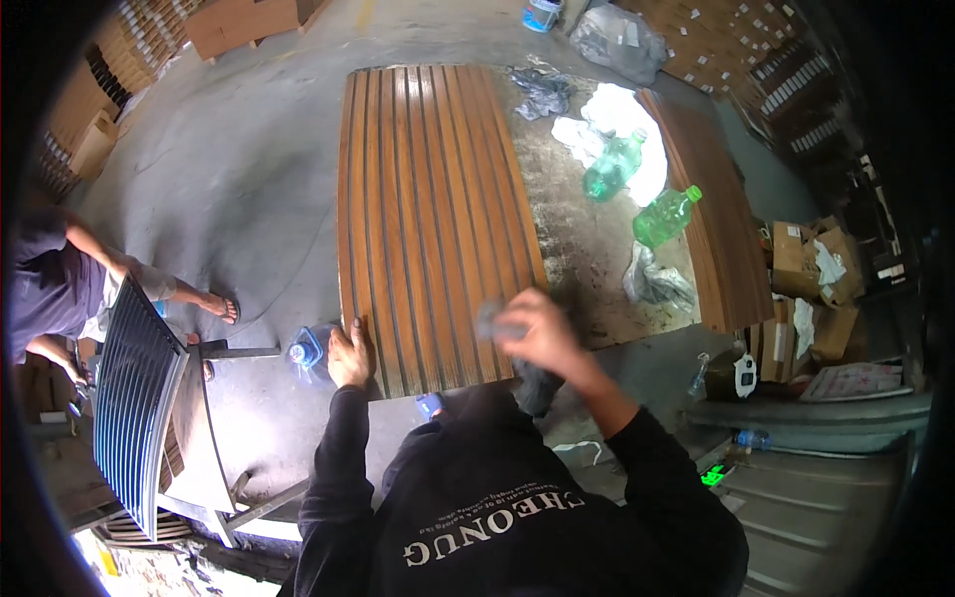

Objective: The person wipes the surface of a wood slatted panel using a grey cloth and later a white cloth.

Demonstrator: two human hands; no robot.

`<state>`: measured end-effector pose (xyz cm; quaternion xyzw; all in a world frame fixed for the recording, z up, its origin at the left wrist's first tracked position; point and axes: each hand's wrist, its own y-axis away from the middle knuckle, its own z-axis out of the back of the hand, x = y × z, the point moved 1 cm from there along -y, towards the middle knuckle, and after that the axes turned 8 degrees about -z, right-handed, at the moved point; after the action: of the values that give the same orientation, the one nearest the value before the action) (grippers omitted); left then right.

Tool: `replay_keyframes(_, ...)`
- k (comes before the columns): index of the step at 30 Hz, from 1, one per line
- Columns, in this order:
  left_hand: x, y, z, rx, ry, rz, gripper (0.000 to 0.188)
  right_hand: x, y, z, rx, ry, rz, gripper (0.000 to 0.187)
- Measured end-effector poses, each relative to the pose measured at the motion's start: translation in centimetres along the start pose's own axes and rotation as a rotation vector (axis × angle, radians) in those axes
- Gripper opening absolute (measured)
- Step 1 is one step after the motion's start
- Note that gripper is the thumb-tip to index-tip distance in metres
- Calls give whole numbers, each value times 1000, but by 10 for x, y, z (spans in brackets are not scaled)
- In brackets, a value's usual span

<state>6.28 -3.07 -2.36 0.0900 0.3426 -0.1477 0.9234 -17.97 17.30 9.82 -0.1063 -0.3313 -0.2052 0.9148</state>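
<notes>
Well, left hand (348,356) on wood board (418,219), near left corner of table (582,264), maybe steadying; can't tell grip. Right hand (539,333) pinches gray pad (489,320).

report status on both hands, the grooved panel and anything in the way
Left hand at near left corner of grooved wood-grain panel. Right hand gripping dark pad over panel. Two green plastic bottles right of panel, off it.

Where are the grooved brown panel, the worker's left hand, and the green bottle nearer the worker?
Grooved brown panel (435,224), head view: middle of its slatted face.
Left hand (348,358), head view: back of the hand.
Nearer green bottle (664,218), head view: its body.
</notes>
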Motion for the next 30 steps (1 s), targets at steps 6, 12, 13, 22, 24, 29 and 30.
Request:
replay_keyframes(6, -6, 1, 2, 27, -7, 17, 61, 16, -73, 59, -188, -164, -421, 61)
replay_keyframes(12, 20, 2, -7, -80, -11, 21, 58, -5, -65, 16, 67, 316, -174, 94)
replay_keyframes(13, 10, 3, -2, -45, 8, 22, 56, -18, -59, 5, 163, 472, -65, 91)
replay_keyframes(22, 6, 7, -6, -142, -97, -17, 48, -87, -129, -32, 9, 475, 114, 60)
replay_keyframes(24, 1, 4, -7, -110, -117, 5, 49, -91, -148, -39, -88, 443, -92, 53)
replay_keyframes(29, -18, 6, 5, -132, -143, 22, 55, -85, -126, -24, 28, 534, 135, 55)
replay_keyframes(30, -25, 7, 9, -134, -137, 53, 56, -88, -115, -20, 62, 505, 205, 55)
